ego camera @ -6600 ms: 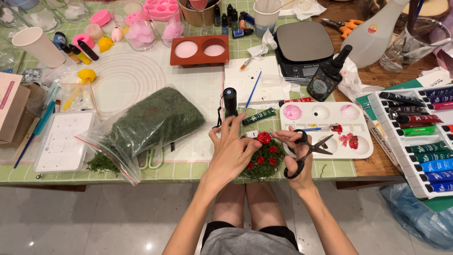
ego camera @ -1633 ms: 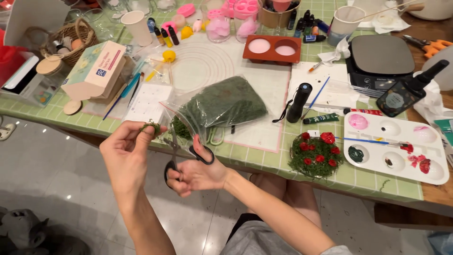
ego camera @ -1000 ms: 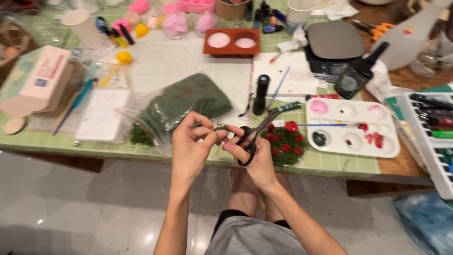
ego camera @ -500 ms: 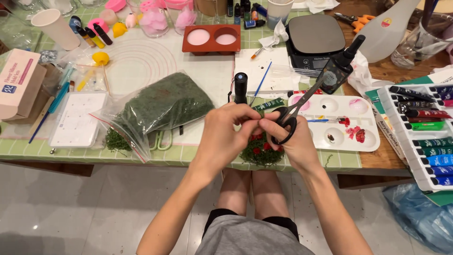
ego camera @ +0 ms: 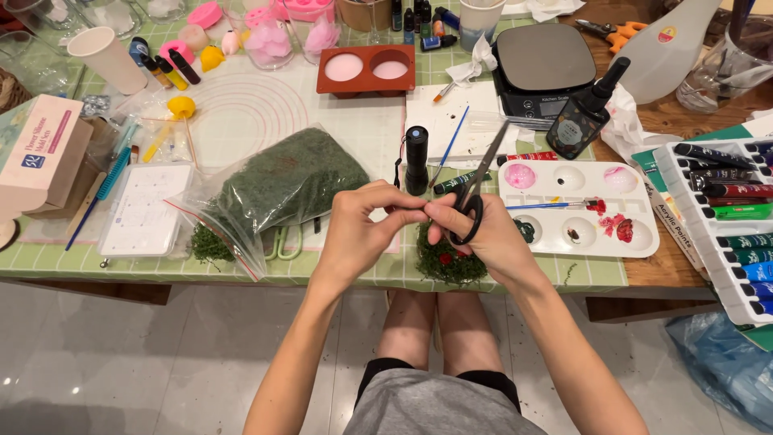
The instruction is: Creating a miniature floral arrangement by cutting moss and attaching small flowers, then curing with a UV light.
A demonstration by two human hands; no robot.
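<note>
We see a green checked table [ego camera: 338, 272] full of craft things. A big clear bag of green moss [ego camera: 282, 184] lies on it. Near its front edge sits a little moss ball with red flowers [ego camera: 443, 262]. Above it, our right hand [ego camera: 483, 234] holds black scissors [ego camera: 475, 189], blades nearly shut. Our left hand [ego camera: 362, 229] pinches something tiny; we cannot tell what.

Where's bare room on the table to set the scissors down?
Freest is the white mat, between the moss bag and the red mould. A smaller patch lies between the black flashlight and the mould. The table's back edge and right side, around the palette and paint tubes, are crowded.
</note>
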